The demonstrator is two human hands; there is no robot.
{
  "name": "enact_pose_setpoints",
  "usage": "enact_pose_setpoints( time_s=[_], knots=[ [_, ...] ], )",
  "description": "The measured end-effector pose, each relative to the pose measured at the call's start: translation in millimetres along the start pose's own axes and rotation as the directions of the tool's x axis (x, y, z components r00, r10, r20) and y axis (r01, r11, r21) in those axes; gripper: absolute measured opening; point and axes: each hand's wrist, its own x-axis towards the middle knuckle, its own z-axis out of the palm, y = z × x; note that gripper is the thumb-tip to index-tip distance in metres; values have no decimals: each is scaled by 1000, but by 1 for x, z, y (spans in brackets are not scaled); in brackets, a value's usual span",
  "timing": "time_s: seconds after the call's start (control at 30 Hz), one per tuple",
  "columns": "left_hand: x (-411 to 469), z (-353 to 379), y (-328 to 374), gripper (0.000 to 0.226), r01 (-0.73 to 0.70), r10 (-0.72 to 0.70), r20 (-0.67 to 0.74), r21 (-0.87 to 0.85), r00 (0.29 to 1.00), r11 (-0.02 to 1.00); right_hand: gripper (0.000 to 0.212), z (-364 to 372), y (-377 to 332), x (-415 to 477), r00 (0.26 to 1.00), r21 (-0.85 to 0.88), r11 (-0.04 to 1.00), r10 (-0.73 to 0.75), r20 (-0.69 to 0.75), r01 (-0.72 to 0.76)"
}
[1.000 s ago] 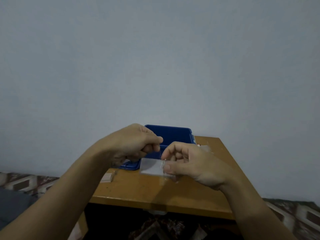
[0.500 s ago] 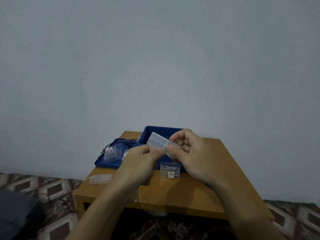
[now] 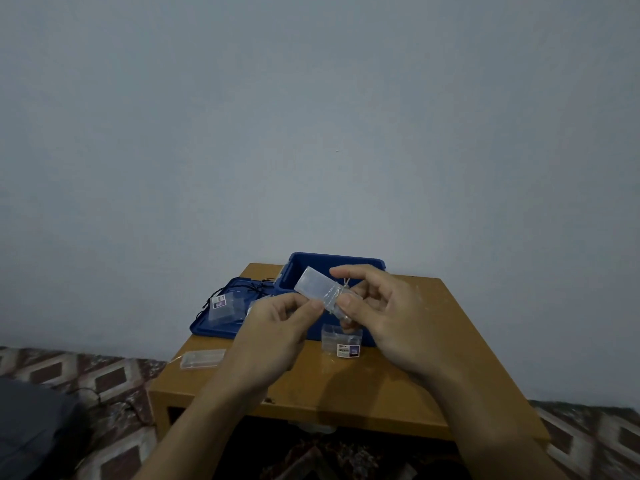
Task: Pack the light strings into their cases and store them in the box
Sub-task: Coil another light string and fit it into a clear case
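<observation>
Far left: spare clear case [image 3: 202,358] at the edge of the wooden table [image 3: 443,358], then blue lid [image 3: 207,329] carrying labelled cases and black light strings [image 3: 254,288], apparently yet to be packed. Centre: left hand [image 3: 277,327] pinching the lower edge of the held clear case [image 3: 313,284], raised in front of the open blue box [image 3: 332,263]; right hand [image 3: 388,313] curled round its near end, where a pale string end [image 3: 346,283] pokes out. Advised: steady with the left, tuck the string fully inside with the right, and keep wire off the seam before closing.
</observation>
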Motion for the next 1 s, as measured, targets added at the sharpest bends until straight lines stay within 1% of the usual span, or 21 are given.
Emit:
enact_pose_setpoints(
  time_s=[0.17,0.4,0.53,0.67,0.8,1.0],
  knots=[
    [0,1,-1,26,14,-14,2,-49,1000,999,19,0,1,1,1000,27,1000,13,-7,-13],
    [0,2,-3,32,-41,41,9,24,999,999,13,-5,0,1,999,86,995,47,25,-49],
    [2,1,-4,29,1,-1,27,-8,1000,1000,11,-6,0,1,998,86,995,51,36,-54],
    [2,0,-4,25,11,-9,49,-38,999,999,10,-4,1,0,998,93,994,63,18,-65],
    [1,2,-5,28,0,2,43,-55,999,998,10,-2,2,0,996,111,990,88,-3,-87],
    [1,2,-10,25,-13,18,71,-78,997,997,12,0,3,2,992,146,983,117,-37,-111]
  ],
)
